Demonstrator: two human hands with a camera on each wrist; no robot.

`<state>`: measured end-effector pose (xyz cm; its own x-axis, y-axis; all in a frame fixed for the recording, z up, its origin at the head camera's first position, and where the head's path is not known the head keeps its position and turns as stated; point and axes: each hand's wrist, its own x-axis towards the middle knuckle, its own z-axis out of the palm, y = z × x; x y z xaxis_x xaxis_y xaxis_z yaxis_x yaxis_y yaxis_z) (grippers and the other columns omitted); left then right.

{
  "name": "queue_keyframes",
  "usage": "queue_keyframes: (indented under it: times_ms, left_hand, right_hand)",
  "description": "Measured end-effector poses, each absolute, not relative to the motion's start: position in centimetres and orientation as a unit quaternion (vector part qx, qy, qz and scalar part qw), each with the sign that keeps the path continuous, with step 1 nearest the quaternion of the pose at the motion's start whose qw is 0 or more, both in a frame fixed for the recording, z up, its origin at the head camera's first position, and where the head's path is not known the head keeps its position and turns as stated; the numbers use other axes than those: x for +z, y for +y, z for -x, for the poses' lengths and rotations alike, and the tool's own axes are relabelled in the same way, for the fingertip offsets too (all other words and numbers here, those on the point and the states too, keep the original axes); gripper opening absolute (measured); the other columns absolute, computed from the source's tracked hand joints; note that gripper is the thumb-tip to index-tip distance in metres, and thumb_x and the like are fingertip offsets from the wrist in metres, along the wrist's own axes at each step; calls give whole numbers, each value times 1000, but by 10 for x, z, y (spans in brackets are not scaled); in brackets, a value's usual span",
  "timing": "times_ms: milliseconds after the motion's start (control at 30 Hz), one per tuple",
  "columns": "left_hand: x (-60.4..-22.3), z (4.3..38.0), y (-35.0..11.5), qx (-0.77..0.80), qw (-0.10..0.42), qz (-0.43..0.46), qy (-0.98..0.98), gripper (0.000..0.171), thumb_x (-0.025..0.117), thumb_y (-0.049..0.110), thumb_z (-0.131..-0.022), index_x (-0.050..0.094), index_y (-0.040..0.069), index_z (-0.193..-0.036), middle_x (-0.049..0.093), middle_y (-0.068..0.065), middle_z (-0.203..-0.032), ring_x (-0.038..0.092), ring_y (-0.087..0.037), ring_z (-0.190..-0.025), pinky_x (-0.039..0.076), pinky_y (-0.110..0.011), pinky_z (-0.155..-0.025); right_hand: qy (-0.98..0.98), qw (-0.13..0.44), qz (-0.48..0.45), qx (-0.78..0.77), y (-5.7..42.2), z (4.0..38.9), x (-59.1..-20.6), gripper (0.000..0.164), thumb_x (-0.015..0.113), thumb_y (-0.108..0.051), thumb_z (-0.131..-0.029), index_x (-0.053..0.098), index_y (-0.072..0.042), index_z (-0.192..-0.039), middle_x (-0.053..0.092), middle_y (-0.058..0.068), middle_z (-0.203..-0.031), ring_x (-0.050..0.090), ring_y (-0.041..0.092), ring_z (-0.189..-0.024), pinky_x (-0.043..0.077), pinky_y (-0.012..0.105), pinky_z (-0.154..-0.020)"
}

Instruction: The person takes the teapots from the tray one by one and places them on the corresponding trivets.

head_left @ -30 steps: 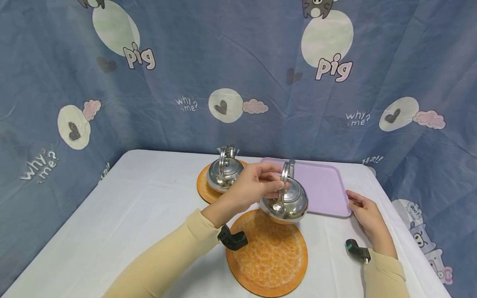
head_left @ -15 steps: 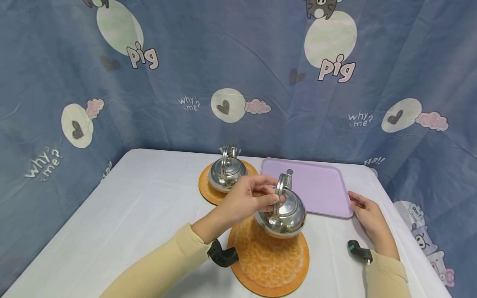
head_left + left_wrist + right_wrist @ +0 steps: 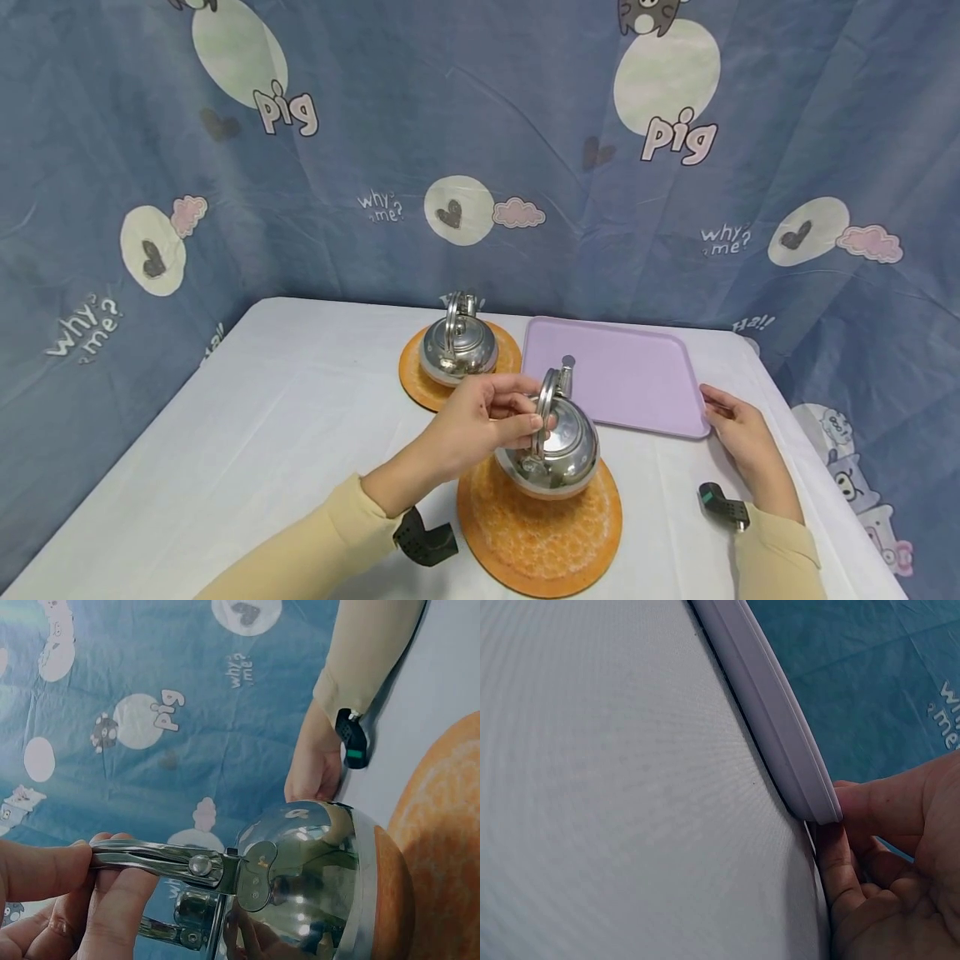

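My left hand [image 3: 472,429] grips the arched handle of a shiny steel kettle [image 3: 566,454], thumb and fingers around it. The kettle hangs over the back part of a large round orange mat [image 3: 543,554], apparently just above it; the underside is hidden in the head view. At the right, my right hand [image 3: 748,442] is at the near right corner of a flat lilac tray [image 3: 630,375]. Seen from the right wrist, the thumb lies on the rim of the tray [image 3: 769,720] and a finger sits beneath it, pinching the corner.
A second steel kettle [image 3: 457,346] stands behind the left hand on a smaller orange mat [image 3: 415,385], close to the tray's left edge. Everything is on a table with a white cloth [image 3: 315,367]. Blue printed curtains [image 3: 360,108] hang behind and at the sides.
My left hand has carried the kettle from in front of the tray toward me and slightly left, lower over the large mat. The right hand stays at the tray's corner.
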<state>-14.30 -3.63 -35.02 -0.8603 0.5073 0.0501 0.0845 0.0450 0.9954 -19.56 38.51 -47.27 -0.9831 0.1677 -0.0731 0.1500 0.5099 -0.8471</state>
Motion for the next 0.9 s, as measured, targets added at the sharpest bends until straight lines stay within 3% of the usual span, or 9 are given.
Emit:
queue_keyframes:
  times_ms: [200,467,700,900]
  left_hand:
    - [-355,137,-41,657,162,-210,706,42,72,-2,-99,62,-8,-139,79,-12,-102,79,-20,-103,67,-35,-84]
    - [-361,128,-41,657,167,-217,702,40,72,-3,-97,64,-10,-135,79,-20,-104,78,-13,-96,67,-32,-82]
    - [-367,121,-40,661,171,-228,694,38,73,-3,-97,66,-11,-134,78,-25,-103,78,-12,-91,67,-31,-79]
    - [-374,116,-37,671,173,-228,684,39,73,-5,-97,65,-12,-134,77,-30,-103,74,-4,-85,67,-28,-77]
  right_hand:
    - [-872,23,84,481,386,195,-474,50,50,3,-108,44,13,-156,54,29,-147,45,-13,-97,43,1,-81]
    - [-870,20,80,487,384,196,-472,51,49,3,-108,41,13,-157,48,34,-155,44,-16,-98,41,-1,-82]
    - [-871,20,80,485,382,197,-472,51,49,3,-108,42,14,-157,48,36,-154,44,-16,-97,41,-1,-82]
    - [-871,17,85,483,384,197,-473,51,49,3,-109,41,13,-158,50,34,-152,43,-15,-97,41,-1,-81]
